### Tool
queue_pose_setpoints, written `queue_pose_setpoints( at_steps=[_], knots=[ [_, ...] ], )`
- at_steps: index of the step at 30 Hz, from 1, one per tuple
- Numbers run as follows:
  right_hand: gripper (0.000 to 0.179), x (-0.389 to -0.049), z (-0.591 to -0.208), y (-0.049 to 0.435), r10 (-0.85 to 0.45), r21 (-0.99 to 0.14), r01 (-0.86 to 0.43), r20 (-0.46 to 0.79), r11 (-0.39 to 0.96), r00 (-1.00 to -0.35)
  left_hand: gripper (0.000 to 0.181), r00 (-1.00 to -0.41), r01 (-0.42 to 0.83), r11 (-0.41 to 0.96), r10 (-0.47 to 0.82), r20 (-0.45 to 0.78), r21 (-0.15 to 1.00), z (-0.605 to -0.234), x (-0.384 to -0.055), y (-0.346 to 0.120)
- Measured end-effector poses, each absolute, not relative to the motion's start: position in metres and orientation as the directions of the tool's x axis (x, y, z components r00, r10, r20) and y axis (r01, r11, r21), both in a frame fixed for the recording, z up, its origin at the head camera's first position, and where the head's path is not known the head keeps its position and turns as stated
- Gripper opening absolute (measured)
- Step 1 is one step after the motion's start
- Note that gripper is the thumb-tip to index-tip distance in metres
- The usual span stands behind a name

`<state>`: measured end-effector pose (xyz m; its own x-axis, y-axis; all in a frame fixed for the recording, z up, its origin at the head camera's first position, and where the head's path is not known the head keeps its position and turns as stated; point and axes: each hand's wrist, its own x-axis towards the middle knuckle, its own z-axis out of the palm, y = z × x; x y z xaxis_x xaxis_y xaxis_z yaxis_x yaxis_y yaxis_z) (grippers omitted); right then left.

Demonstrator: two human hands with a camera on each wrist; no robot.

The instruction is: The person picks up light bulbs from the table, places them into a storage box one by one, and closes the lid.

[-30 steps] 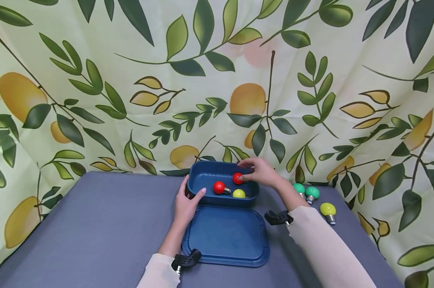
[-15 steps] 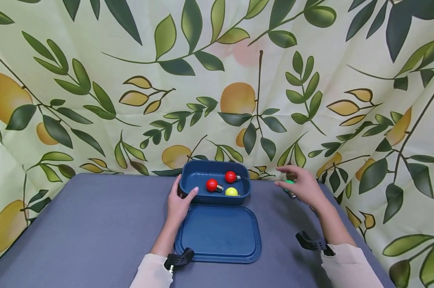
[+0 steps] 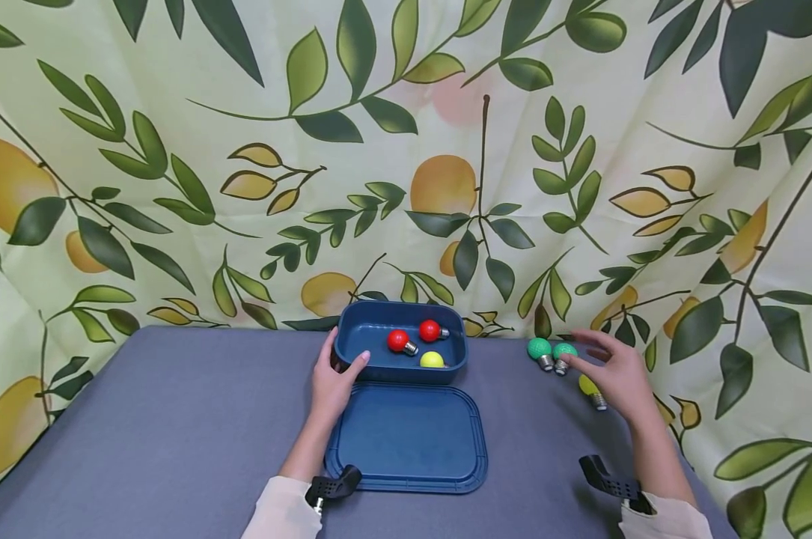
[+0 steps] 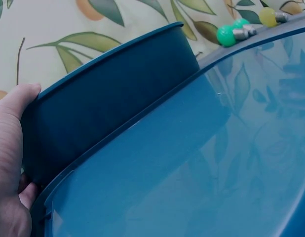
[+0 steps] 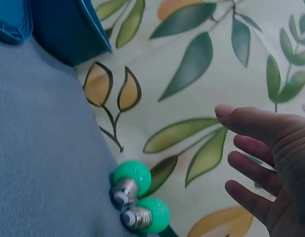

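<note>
My left hand (image 3: 332,379) grips the left end of a dark blue plastic box (image 3: 395,373), thumb at the near rim and fingers round the side. Inside lie two red light bulbs, one (image 3: 399,340) left of the other (image 3: 429,331), and a yellow bulb (image 3: 432,360) by the near wall. To the right, my right hand (image 3: 617,374) holds nothing, its thumb and fingers spread apart right by two green bulbs (image 3: 539,349) (image 5: 153,216). Partly behind that hand lies another yellow bulb (image 3: 589,385).
A flat blue lid (image 3: 408,438) lies on the grey tabletop (image 3: 217,434) directly in front of the box. Behind the table hangs a leaf-and-fruit patterned cloth (image 3: 379,247), close to the box and the green bulbs.
My right hand has let go of the red bulb at the right of the box and moved right to the green bulbs. The left hand keeps its grip on the box.
</note>
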<state>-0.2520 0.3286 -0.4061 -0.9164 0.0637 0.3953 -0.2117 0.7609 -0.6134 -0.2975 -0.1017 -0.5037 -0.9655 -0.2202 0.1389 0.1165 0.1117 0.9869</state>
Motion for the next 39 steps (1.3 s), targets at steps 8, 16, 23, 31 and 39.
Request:
queue_pose_setpoints(
  at_steps=[8,16,23,31,39],
  knots=[
    [0.049,-0.246,-0.422,0.344,0.143,-0.629,-0.135,0.37,0.765,-0.918,0.084,-0.966,0.115,0.12,-0.217,0.139,0.986,-0.506,-0.297,-0.101],
    [0.049,-0.254,-0.446,0.35,0.215,-0.641,-0.102,0.398,0.76,-0.892,0.085,-0.967,0.116,0.107,-0.217,0.137,0.988,-0.503,-0.298,-0.101],
    [0.054,-0.262,-0.471,0.353,0.288,-0.635,-0.017,0.373,0.773,-0.882,0.084,-0.967,0.109,0.123,-0.217,0.134,0.986,-0.502,-0.296,-0.103],
    [0.06,-0.264,-0.485,0.358,0.302,-0.612,0.036,0.336,0.79,-0.892,0.084,-0.965,0.108,0.126,-0.224,0.134,0.986,-0.503,-0.297,-0.103],
    [0.061,-0.264,-0.496,0.362,0.283,-0.617,0.067,0.258,0.784,-0.924,0.084,-0.966,0.102,0.135,-0.222,0.13,0.986,-0.501,-0.297,-0.102]
  ],
)
